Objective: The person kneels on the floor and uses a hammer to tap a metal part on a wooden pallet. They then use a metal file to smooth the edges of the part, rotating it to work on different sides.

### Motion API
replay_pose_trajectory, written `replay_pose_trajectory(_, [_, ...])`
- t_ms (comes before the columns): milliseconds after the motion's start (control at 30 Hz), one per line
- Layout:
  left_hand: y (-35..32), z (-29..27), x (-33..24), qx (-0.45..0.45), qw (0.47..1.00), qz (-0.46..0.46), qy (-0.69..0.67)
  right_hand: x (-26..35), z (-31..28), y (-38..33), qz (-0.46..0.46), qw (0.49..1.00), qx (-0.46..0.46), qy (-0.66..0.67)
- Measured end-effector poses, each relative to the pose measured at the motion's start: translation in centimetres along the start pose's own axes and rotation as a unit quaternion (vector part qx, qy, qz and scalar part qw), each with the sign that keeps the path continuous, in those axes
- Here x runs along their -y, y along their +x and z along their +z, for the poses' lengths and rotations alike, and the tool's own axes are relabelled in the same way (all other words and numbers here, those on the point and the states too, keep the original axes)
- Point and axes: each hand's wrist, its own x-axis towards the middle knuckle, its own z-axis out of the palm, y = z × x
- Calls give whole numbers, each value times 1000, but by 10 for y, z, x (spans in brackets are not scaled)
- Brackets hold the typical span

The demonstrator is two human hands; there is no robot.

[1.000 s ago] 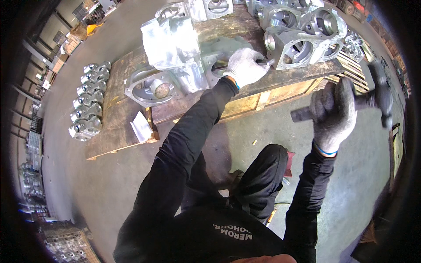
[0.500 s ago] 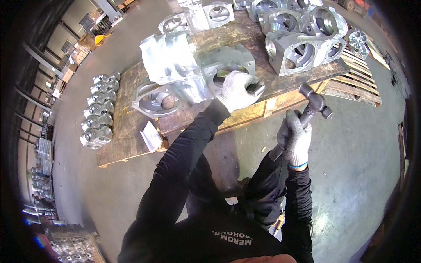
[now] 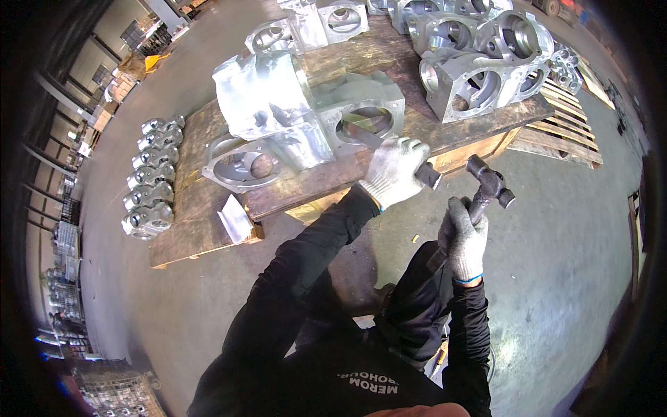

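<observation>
My gloved left hand [image 3: 394, 171] is closed round a chisel [image 3: 430, 176]. Its flat blade points up and left into the round opening of a boxy aluminium casting [image 3: 384, 89] at the table's near edge. The thick butt end sticks out to the right of my fist. Lower and to the right, my gloved right hand [image 3: 467, 240] grips a hammer [image 3: 492, 183] by its handle, with the head raised above the fist. The hammer head is apart from the chisel. Left of the casting stands a bright, larger casting [image 3: 260, 97], and below it one with a round bore [image 3: 244, 169].
More castings [image 3: 479, 83] sit at the right and far side of the wooden table [image 3: 201, 233]. Small metal parts [image 3: 153, 177] stand in a row at its left edge. A folded white paper [image 3: 235, 219] lies near the front. Slatted pallets [image 3: 559, 132] are on the floor at right.
My left hand has come back from the casting's opening, toward me and to the right, and the chisel now shows. My right hand and the hammer have dropped slightly.
</observation>
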Motion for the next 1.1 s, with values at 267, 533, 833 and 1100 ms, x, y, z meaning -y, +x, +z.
replay_pose_trajectory(267, [4,-5,-18,50,993,-63,90,-9,-16,3,7,1000,-15,13])
replay_pose_trajectory(533, [33,4,-7,-17,988,-91,121,14,-23,3,17,998,-43,-30])
replay_pose_trajectory(833, [35,-3,-7,-11,986,-92,139,71,-64,19,-238,959,-24,155])
replay_pose_trajectory(1100, [41,5,-3,-6,983,-102,155,65,-15,8,-342,855,148,361])
